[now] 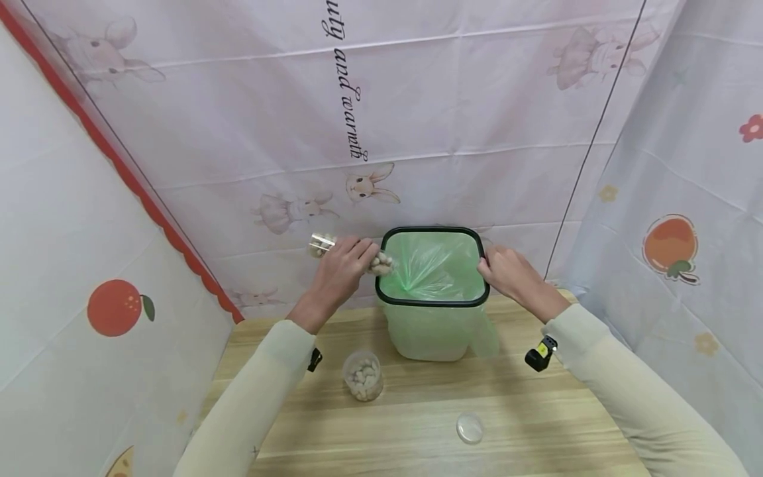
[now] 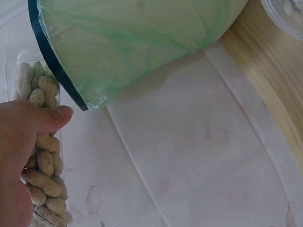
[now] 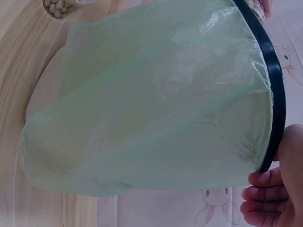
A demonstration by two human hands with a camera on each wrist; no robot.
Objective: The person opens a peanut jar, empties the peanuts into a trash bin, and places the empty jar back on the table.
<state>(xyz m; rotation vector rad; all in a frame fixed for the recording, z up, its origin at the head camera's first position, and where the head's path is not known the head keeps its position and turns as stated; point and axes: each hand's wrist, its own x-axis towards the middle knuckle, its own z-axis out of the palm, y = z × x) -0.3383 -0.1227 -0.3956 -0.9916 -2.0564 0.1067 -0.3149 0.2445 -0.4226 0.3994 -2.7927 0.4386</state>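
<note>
In the head view my left hand (image 1: 344,270) grips a clear plastic jar of peanuts (image 1: 381,264), tilted on its side, one end at the left rim of a bin. The left wrist view shows the peanuts (image 2: 45,163) through the wall, with my thumb across the jar. The bin has a black rim (image 1: 434,303) and is lined with a thin green plastic bag (image 1: 444,275) folded down over its outside. My right hand (image 1: 509,270) holds the rim at the right side, fingers curled at the black edge (image 3: 275,94) in the right wrist view.
A second clear jar (image 1: 363,377) with peanuts stands upright on the wooden table (image 1: 411,424), left of and nearer than the bin. A round clear lid (image 1: 469,428) lies near the front. Printed cloth (image 1: 453,119) hangs close behind the bin.
</note>
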